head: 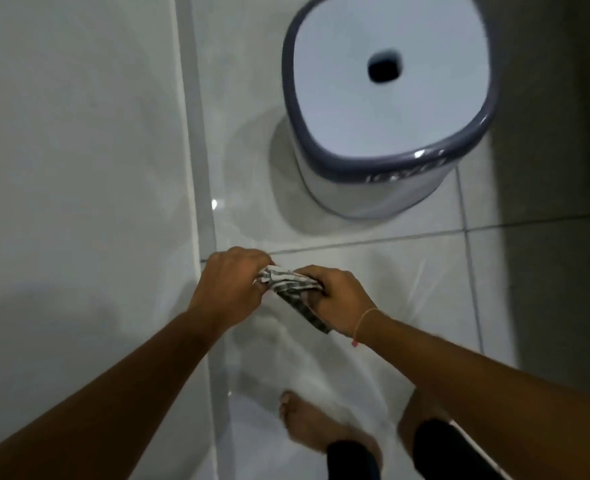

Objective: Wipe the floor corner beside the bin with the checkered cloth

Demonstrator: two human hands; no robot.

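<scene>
The checkered cloth [288,285], dark and white, is bunched between both hands above the floor. My left hand [229,284] grips its left end and my right hand [338,299] grips its right end, with a tail of cloth hanging below the right palm. The bin [387,98] is white with a grey-blue rim and a dark hole in its lid; it stands on the white tiled floor [373,271] further ahead, to the upper right of my hands. The floor corner [213,188] runs along the grey skirting at the wall, left of the bin.
A white wall [78,168] fills the left side. A dark wall or door [563,168] stands on the right behind the bin. My bare foot [307,424] and a leg in dark clothing [439,445] are on the tiles below my hands.
</scene>
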